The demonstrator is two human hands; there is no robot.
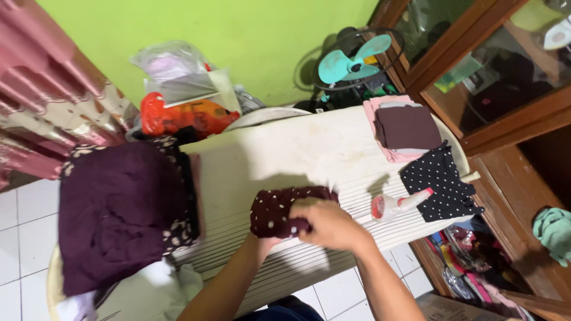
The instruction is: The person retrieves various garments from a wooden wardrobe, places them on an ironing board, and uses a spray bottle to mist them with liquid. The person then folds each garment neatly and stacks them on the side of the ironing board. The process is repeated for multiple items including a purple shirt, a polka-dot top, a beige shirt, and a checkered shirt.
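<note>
Maroon dotted cloth [279,211], one, gripped in both hands [324,223]; two folded piles [410,134] and one spray bottle [395,205] nearby.

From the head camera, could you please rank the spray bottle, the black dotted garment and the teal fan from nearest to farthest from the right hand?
From the right hand:
1. Spray bottle, lying just to its right.
2. Black dotted garment, farther right on the board.
3. Teal fan, beyond the board by the green wall.

Home laundry/ironing corner. White cloth-padded ironing worktop [297,148] carries folded clothes: brown-and-pink folded stack [404,131] at its far right end, dark purple garment pile [119,208] at its left end. Teal-bladed electric fan [351,59] behind the worktop against a lime-green painted wall [208,24]. Glass-fronted wooden cabinet [488,101] right of it; white tiled floor [24,220] beneath.
</note>
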